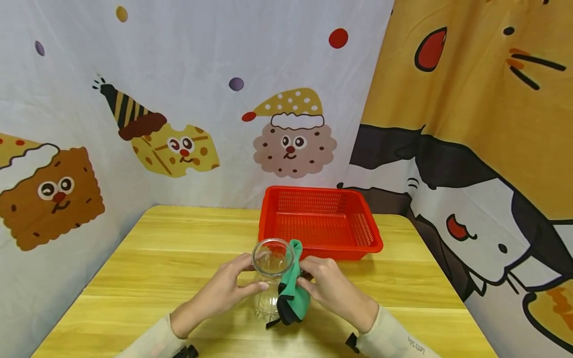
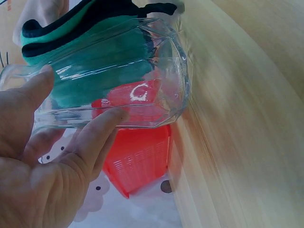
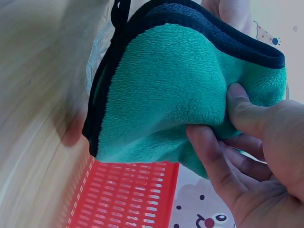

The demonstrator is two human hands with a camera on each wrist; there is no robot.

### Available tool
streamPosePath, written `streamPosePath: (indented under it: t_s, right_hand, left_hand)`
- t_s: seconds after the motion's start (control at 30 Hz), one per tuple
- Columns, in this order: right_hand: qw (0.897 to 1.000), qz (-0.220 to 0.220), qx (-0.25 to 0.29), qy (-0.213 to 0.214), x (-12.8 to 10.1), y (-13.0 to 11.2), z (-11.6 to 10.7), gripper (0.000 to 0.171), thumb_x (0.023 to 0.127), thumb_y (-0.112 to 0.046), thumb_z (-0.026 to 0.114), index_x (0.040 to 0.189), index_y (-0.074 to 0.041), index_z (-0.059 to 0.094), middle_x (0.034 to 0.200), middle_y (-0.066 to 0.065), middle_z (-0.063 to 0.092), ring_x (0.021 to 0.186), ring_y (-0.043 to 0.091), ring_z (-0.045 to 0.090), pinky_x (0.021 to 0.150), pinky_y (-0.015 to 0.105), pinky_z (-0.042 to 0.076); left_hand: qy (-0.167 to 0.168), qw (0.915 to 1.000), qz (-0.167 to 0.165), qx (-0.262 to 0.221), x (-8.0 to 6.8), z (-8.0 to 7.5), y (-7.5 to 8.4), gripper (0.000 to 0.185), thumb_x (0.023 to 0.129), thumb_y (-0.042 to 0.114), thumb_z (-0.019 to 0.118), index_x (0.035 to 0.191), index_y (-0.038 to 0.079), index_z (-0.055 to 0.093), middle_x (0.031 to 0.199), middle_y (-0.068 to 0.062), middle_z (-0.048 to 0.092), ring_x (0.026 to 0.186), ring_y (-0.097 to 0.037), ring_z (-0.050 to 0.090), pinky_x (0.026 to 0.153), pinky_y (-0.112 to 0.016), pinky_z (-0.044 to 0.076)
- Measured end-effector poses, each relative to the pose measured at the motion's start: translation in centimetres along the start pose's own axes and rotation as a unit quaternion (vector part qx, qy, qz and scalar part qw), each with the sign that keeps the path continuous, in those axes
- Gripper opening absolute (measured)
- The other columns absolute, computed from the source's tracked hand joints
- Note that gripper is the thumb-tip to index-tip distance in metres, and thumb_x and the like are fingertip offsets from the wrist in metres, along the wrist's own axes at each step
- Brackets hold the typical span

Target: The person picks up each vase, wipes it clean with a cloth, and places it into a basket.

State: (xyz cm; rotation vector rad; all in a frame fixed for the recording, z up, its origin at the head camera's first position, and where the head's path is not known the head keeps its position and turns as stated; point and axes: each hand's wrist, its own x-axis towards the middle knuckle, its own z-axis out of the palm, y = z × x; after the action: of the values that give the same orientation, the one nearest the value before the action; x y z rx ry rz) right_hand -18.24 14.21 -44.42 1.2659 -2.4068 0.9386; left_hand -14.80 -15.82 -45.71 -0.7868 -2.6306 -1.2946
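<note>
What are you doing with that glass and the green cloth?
A person sits at a wooden table. Their left hand holds a clear glass jar that stands upright on the table. Their right hand pinches a green cloth with black edging and presses it against the outside of the jar. A red plastic basket sits just behind them.

Glass jar (image 1: 270, 278) right side behind green cloth (image 1: 293, 293), red basket (image 3: 124, 194) cut off at frame bottom — tabletop (image 2: 247, 118) blurred

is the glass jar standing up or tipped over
Standing upright. In the head view the glass jar rests on the table with its open mouth upward, steadied by the left hand.
</note>
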Motion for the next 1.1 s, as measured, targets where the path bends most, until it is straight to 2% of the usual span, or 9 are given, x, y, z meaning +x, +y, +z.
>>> streamPosePath:
  t_s: [0.27,0.53,0.8,1.1]
  right_hand:
    - [0.999,0.018,-0.007,-0.027,-0.3,0.2,0.1,0.014,0.095,0.009,0.090,0.099,-0.002,0.081,0.097,0.008,0.084,0.085,0.006,0.079,0.072,0.007,0.064]
    - [0.997,0.038,-0.012,-0.061,-0.4,0.4,0.2,0.026,0.094,0.007,0.091,0.086,-0.008,0.072,0.085,0.000,0.072,0.076,-0.006,0.056,0.062,0.006,0.055]
    - [0.997,0.036,-0.017,-0.068,-0.6,0.7,0.4,0.025,0.093,0.007,0.092,0.086,-0.008,0.073,0.083,0.000,0.073,0.075,-0.006,0.056,0.061,0.006,0.055]
    - [0.990,0.078,-0.014,-0.116,-0.9,1.2,1.0,0.026,0.096,0.004,0.091,0.086,-0.010,0.072,0.084,-0.001,0.072,0.076,-0.005,0.054,0.060,0.008,0.053]
  left_hand:
    - [-0.004,0.9999,-0.011,-0.006,0.0,0.1,-0.1,0.054,0.107,0.030,0.088,0.154,0.011,0.071,0.146,-0.009,0.080,0.134,-0.035,0.080,0.116,-0.063,0.068]
    - [-0.003,0.9999,-0.011,-0.004,0.0,0.1,0.0,0.055,0.107,0.032,0.087,0.155,0.011,0.071,0.146,-0.008,0.080,0.134,-0.035,0.080,0.115,-0.064,0.068]
    - [0.002,1.0000,-0.007,0.000,-0.2,0.0,0.0,0.058,0.108,0.039,0.086,0.158,0.015,0.069,0.144,-0.008,0.081,0.132,-0.035,0.081,0.115,-0.064,0.068]
    - [-0.004,0.9999,-0.015,-0.001,-0.2,-0.1,0.0,0.064,0.108,0.041,0.085,0.162,0.011,0.066,0.146,-0.007,0.080,0.133,-0.036,0.081,0.116,-0.065,0.067]
